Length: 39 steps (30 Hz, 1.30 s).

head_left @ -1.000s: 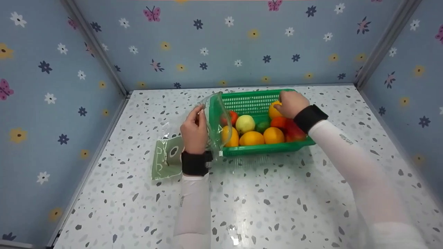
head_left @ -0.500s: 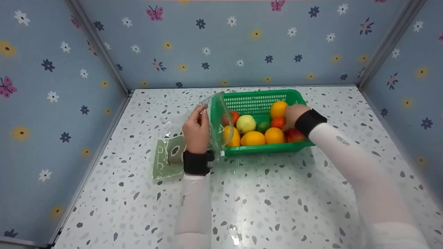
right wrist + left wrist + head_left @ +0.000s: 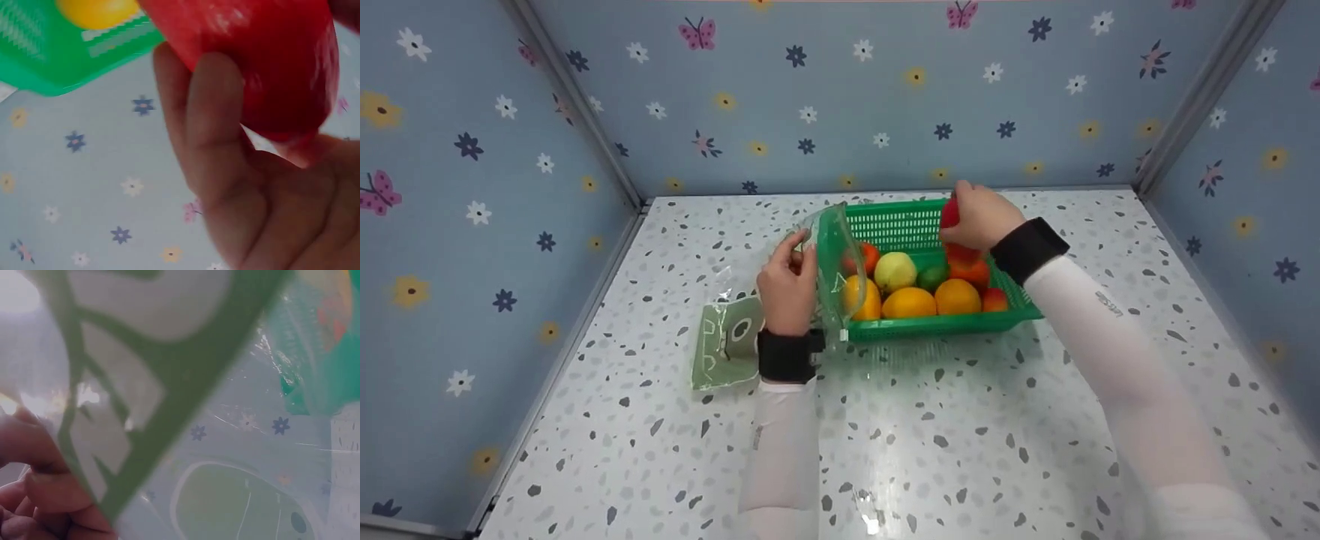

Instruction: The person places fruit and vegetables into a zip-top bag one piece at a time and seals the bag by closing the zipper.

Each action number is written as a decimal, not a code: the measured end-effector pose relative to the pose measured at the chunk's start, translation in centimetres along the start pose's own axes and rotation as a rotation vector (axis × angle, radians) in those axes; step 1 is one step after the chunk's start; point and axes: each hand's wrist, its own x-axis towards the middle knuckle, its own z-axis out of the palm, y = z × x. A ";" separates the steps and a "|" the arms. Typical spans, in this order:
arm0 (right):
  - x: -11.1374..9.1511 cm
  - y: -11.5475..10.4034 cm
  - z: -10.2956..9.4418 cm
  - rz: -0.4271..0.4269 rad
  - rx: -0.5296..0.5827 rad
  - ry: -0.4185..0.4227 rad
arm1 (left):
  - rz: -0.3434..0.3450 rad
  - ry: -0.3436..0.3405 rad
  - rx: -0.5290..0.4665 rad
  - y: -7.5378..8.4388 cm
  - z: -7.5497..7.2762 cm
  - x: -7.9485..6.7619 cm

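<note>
My left hand [image 3: 787, 292] pinches the edge of a clear plastic zip bag [image 3: 720, 349] with a green and white print. The bag's mouth is spread toward the left end of a green basket [image 3: 930, 327] and overlaps it in the head view. Over the right part of this basket, my right hand [image 3: 988, 216] grips a long, smooth red fruit [image 3: 950, 216]. In the right wrist view, fingers [image 3: 216, 107] curl round the red fruit's shiny skin. Close by the left fingers, the bag's green print [image 3: 185, 382] fills much of the left wrist view.
Inside the basket lie a yellow-green fruit [image 3: 895, 271], a green fruit [image 3: 932, 277], several oranges [image 3: 910, 304] and reddish fruits [image 3: 995, 300]. The speckled white tabletop [image 3: 945, 420] is bordered by flower-patterned panels [image 3: 840, 97] at the back and sides.
My right hand has moved from an orange down to the red fruit at the basket's right end, taken hold of it and raised it up and left. My left hand has barely moved.
</note>
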 end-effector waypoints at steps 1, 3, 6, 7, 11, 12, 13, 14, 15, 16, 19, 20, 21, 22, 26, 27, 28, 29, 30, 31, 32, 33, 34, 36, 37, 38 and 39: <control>-0.1 -0.5 -0.1 -0.016 0.062 0.030 | -0.003 -0.003 -0.002 0.0 0.0 0.0; -0.5 -1.7 -0.1 -0.048 0.194 0.085 | -0.010 -0.010 0.001 0.0 0.0 -0.1; -1.1 -3.6 0.3 -0.108 0.377 0.155 | -0.028 -0.011 0.004 0.1 0.0 -0.2; -1.3 -4.2 0.5 -0.133 0.423 0.174 | -0.040 -0.008 0.002 0.2 0.0 -0.2; -1.9 -6.5 2.0 -0.240 0.537 0.233 | -0.083 0.014 -0.013 0.3 0.0 -0.1; -1.9 -7.1 2.5 -0.264 0.548 0.235 | -0.088 0.017 -0.014 0.3 0.0 -0.1; -2.0 -7.7 3.0 -0.286 0.555 0.230 | -0.089 0.021 -0.013 0.3 0.0 -0.1; -2.0 -8.3 3.6 -0.305 0.555 0.221 | -0.089 0.023 -0.011 0.3 0.0 -0.1; -1.9 -8.9 4.2 -0.320 0.549 0.209 | -0.087 0.024 -0.011 0.2 0.0 -0.1; -1.8 -9.5 4.8 -0.332 0.535 0.194 | -0.085 0.022 -0.016 0.2 0.0 -0.1; -1.5 -11.2 6.6 -0.361 0.484 0.138 | -0.084 0.016 -0.029 0.2 -0.1 -0.1; -1.2 -11.6 7.1 -0.373 0.467 0.122 | -0.085 0.015 -0.031 0.3 -0.1 -0.1; -1.0 -12.1 7.7 -0.382 0.449 0.104 | -0.086 0.015 -0.032 0.3 -0.1 -0.1; -0.8 -12.5 8.1 -0.393 0.426 0.086 | -0.083 0.013 -0.030 0.4 -0.1 -0.2; 0.2 -13.7 9.5 -0.428 0.324 0.028 | -0.057 0.009 -0.021 0.6 0.0 -0.2; 0.4 -13.9 9.7 -0.429 0.313 0.015 | -0.047 0.008 -0.022 0.6 0.0 -0.2; 0.7 -14.2 9.9 -0.437 0.304 0.004 | -0.036 0.007 -0.022 0.6 0.1 -0.2; 0.9 -14.4 10.0 -0.442 0.308 -0.008 | -0.027 0.010 -0.024 0.7 0.1 -0.2; 1.1 -14.6 10.2 -0.447 0.319 -0.018 | -0.018 0.012 -0.024 0.7 0.1 -0.3; 1.3 -14.8 10.2 -0.457 0.334 -0.029 | -0.010 0.020 -0.014 0.8 0.0 -0.3; 1.5 -14.9 10.3 -0.464 0.348 -0.045 | 0.005 0.027 -0.011 0.8 0.0 -0.4; 1.7 -15.0 10.3 -0.473 0.356 -0.062 | 0.015 0.038 0.000 0.9 0.0 -0.4; 1.9 -15.1 10.2 -0.491 0.346 -0.081 | 0.028 0.046 0.000 0.9 -0.1 -0.4; 2.2 -15.1 10.2 -0.530 0.313 -0.117 | 0.052 0.058 0.005 0.9 -0.2 -0.5; 2.3 -15.1 10.2 -0.548 0.303 -0.138 | 0.059 0.061 0.006 0.9 -0.2 -0.5; 2.3 -15.0 10.1 -0.567 0.272 -0.153 | 0.065 0.059 0.000 0.9 -0.2 -0.4; 2.4 -15.0 10.1 -0.585 0.238 -0.166 | 0.061 0.058 -0.001 0.9 -0.2 -0.4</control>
